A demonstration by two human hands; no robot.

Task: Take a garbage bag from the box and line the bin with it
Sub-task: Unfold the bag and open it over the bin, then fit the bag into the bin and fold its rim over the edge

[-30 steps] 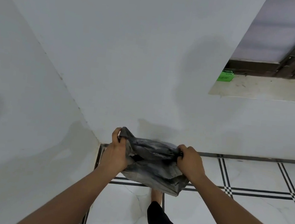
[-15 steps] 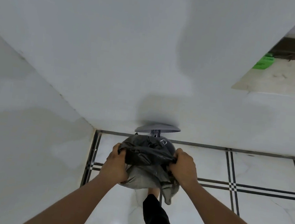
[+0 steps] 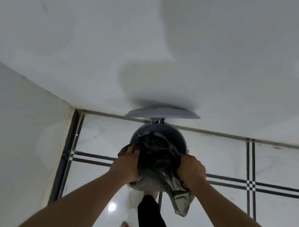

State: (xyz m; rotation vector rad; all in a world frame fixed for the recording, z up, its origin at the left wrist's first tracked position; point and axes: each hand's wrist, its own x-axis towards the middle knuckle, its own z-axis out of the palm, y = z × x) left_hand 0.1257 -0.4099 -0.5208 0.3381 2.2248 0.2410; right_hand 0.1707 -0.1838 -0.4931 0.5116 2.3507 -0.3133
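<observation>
Both hands clenched on the garbage bag [image 3: 158, 163] at centre frame, left hand [image 3: 126, 164] and right hand [image 3: 191, 171] pinching its mouth, above the bin [image 3: 176, 138] with lid [image 3: 163, 113] raised. Best to spread the opening wide, lower the bottom in first, then fold the edge over the rim.

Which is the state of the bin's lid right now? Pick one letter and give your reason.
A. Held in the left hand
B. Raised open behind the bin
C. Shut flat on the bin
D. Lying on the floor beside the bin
B: the lid stands tipped up on its hinge behind the open bin, by the wall, while the left hand and right hand both grip the garbage bag.
</observation>
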